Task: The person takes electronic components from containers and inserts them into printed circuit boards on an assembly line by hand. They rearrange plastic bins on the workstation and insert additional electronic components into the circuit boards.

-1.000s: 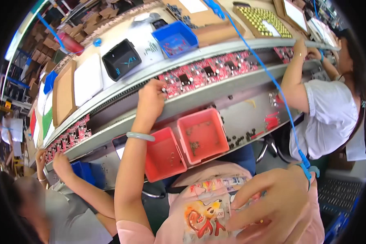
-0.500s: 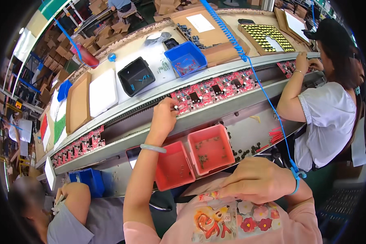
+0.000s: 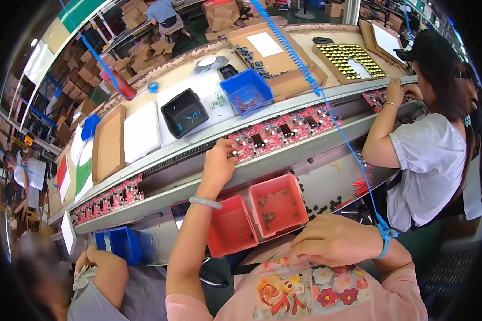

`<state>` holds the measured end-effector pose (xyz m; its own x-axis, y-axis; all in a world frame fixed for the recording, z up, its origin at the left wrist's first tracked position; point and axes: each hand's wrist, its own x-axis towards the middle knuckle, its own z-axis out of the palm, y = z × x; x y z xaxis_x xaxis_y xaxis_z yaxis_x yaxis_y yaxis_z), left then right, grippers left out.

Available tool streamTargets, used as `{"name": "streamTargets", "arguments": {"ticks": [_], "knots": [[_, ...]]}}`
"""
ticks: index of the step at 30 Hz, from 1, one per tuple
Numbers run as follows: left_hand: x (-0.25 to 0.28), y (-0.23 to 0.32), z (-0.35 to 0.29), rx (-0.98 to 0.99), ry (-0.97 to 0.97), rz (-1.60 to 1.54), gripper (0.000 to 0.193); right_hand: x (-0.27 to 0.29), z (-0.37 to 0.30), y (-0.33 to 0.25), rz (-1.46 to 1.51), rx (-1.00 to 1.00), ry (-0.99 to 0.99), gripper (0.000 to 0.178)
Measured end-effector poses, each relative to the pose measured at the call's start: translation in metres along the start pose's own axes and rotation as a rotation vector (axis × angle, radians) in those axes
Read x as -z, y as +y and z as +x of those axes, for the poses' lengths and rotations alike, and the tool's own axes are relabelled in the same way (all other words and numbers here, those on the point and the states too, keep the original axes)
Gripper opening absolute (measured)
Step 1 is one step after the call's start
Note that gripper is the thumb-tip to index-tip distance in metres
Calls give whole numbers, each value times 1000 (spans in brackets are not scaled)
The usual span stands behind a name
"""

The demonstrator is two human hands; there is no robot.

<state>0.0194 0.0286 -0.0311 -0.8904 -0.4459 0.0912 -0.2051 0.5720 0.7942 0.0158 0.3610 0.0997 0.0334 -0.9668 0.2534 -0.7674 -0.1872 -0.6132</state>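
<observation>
A row of red circuit boards (image 3: pixel 284 131) carrying black chips and small upright components lies in the rail in front of me. My left hand (image 3: pixel 219 165), with a pale bangle on its wrist, has its fingers closed on the left end of this row. My right hand (image 3: pixel 337 241) is held before my chest with its fingers curled together; whatever they hold is hidden. A blue wrist strap (image 3: pixel 386 238) with a cord circles that wrist. Below the rail, two red bins (image 3: pixel 231 227) (image 3: pixel 278 203) hold small parts.
Beyond the rail stand a black bin (image 3: pixel 185 113) and a blue bin (image 3: pixel 246 91) with small parts. A tray of yellow-topped components (image 3: pixel 353 60) lies farther right. A coiled blue cord (image 3: pixel 292 45) hangs across. Co-workers sit on both sides; one reaches toward a blue bin (image 3: pixel 124 243).
The whole view has shifted slightly. My left hand stays at the board's end, its fingers slightly rearranged. My right hand's fingers have curled in more. The left co-worker's arm has moved toward the blue bin.
</observation>
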Motion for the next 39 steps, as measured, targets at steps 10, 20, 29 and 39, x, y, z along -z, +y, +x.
{"name": "streamTargets", "arguments": {"ticks": [10,20,29,39], "knots": [[-1,10,14,60,-236,-148,57,-24,2,40,-93,-44,-19,16],[-33,32,31,-22,-291,-164,52,-52,78,142,-505,-229,161,32],[-23,31,34,80,-374,-279,44,-59,74,149,-613,-187,276,31],[87,191,-24,-391,-353,-1314,47,-61,83,162,-525,-327,44,44]]}}
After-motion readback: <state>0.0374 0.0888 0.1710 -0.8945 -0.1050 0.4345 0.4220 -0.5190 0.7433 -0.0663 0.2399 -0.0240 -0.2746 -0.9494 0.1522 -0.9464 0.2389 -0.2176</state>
